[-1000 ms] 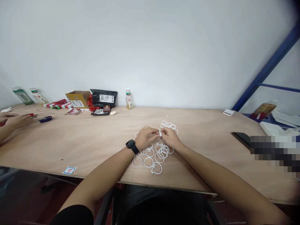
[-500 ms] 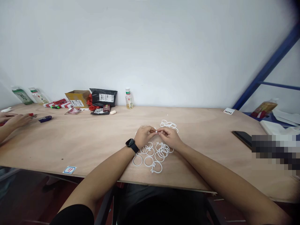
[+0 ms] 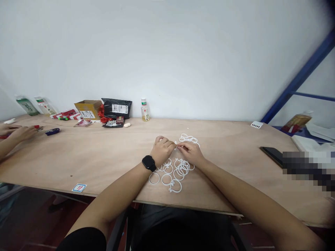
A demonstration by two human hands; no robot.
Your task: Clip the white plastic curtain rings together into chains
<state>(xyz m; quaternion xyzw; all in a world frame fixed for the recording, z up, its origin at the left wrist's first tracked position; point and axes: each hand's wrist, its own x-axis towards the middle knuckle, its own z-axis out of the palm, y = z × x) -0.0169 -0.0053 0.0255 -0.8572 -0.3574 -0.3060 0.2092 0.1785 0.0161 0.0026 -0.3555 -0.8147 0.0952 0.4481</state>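
My left hand [image 3: 162, 150], with a black watch [image 3: 148, 162] on its wrist, is closed over the pile, back of the hand up. Its fingertips meet those of my right hand [image 3: 192, 152] at a small white plastic ring part [image 3: 175, 142]. My right hand pinches from the other side with thumb and forefinger. The fingers hide most of the held piece. Several thin white plastic rings [image 3: 180, 170] with small clip-like ends lie below and between my hands. Beyond my right hand is another small heap of white rings [image 3: 190, 139].
Along the wall stand a drink bottle [image 3: 145, 111], a black parcel bag [image 3: 117, 108] and an open cardboard box [image 3: 87, 109]. At the far left another person's hands [image 3: 22, 132] work near a dark blue stapler-like object [image 3: 52, 131]. A phone [image 3: 272, 155] lies to the right.
My left hand has rolled over at the wrist, so its back and the watch face show more. My right hand keeps its pinch in nearly the same place.
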